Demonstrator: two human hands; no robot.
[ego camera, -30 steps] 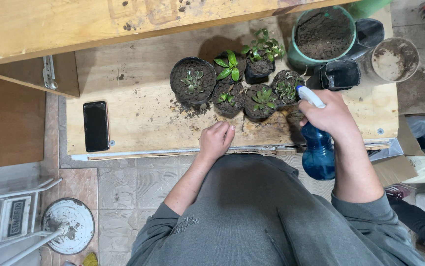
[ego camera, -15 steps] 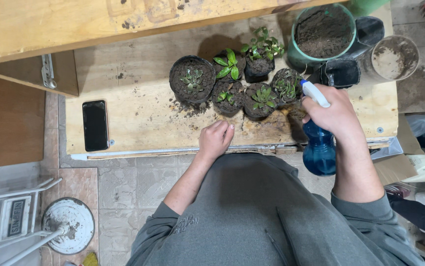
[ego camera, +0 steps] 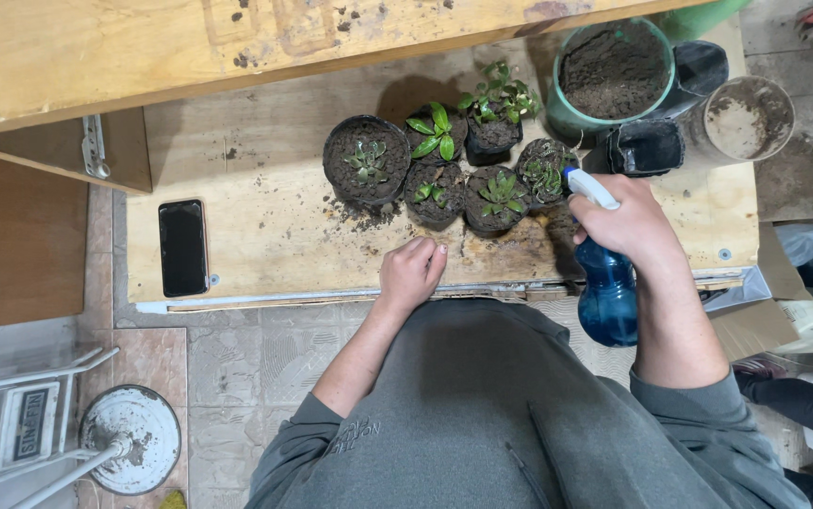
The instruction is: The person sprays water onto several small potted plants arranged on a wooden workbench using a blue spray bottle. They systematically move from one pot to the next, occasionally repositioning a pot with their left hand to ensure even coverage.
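Note:
My right hand (ego camera: 628,226) grips a blue spray bottle (ego camera: 607,297) with a white nozzle (ego camera: 587,187), which points at a cluster of small black pots with green seedlings (ego camera: 439,165) on a wooden bench (ego camera: 265,226). My left hand (ego camera: 411,271) rests on the bench's front edge with its fingers curled under, just below the pots, holding nothing. The wood beneath the pots looks dark and wet, with loose soil scattered around.
A black phone (ego camera: 183,247) lies at the bench's left end. A green bucket of soil (ego camera: 614,71), a black pot (ego camera: 647,148) and a round dusty container (ego camera: 744,118) stand at the back right. A wooden shelf (ego camera: 237,47) overhangs. A round white base (ego camera: 131,438) stands on the tiled floor.
My right hand with the spray bottle has shifted slightly; the nozzle stays aimed at the pots. My left hand has stayed at the bench edge.

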